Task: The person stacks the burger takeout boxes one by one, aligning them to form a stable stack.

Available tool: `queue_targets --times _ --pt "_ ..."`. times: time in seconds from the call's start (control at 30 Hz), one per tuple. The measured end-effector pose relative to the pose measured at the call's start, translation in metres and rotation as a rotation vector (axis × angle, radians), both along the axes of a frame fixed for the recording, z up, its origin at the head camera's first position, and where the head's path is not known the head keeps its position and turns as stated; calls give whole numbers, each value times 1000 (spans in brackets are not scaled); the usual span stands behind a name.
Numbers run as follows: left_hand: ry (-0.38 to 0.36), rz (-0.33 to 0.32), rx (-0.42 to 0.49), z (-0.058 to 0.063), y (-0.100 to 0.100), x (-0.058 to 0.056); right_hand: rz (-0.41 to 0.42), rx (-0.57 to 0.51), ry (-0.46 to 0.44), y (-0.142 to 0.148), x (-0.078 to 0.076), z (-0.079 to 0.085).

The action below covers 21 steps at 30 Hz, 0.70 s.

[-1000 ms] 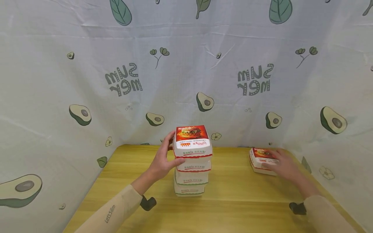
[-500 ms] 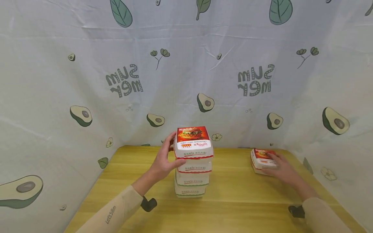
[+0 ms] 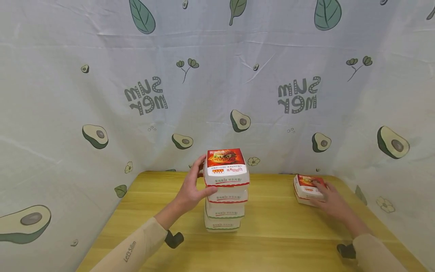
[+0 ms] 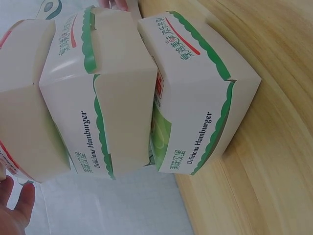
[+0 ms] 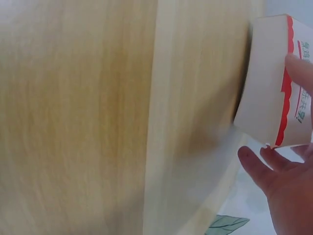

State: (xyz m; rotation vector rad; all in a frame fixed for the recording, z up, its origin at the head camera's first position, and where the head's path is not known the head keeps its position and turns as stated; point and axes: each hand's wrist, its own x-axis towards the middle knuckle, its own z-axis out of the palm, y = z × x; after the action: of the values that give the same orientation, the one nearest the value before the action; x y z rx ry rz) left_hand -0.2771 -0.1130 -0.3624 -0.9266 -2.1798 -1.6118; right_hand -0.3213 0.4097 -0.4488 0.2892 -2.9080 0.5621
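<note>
A stack of several paper hamburger boxes stands upright on the table, slightly uneven. Its top box has a red lid picture and red trim, as does the box beneath it; the lower boxes have green trim. My left hand grips the stack near the top from the left, thumb at the front, other fingers partly hidden behind it. Far to the right, my right hand holds a separate red-trimmed hamburger box. In the right wrist view, the thumb lies on that box's printed side.
The wood-grain table extends around the stack and between the two hands. Behind it and along both sides hangs a pale cloth printed with avocados and leaves. Dark wrist devices sit at both wrists.
The head view has tilted up slightly, so everything sits a little lower. My right hand and its box have shifted marginally; my left hand keeps its grip on the stack.
</note>
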Motion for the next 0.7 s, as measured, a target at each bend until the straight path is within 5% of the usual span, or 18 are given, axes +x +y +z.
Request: queue_targets --times 0.7 --pt "19 -8 4 1 1 -2 -33 -20 32 4 1 -9"
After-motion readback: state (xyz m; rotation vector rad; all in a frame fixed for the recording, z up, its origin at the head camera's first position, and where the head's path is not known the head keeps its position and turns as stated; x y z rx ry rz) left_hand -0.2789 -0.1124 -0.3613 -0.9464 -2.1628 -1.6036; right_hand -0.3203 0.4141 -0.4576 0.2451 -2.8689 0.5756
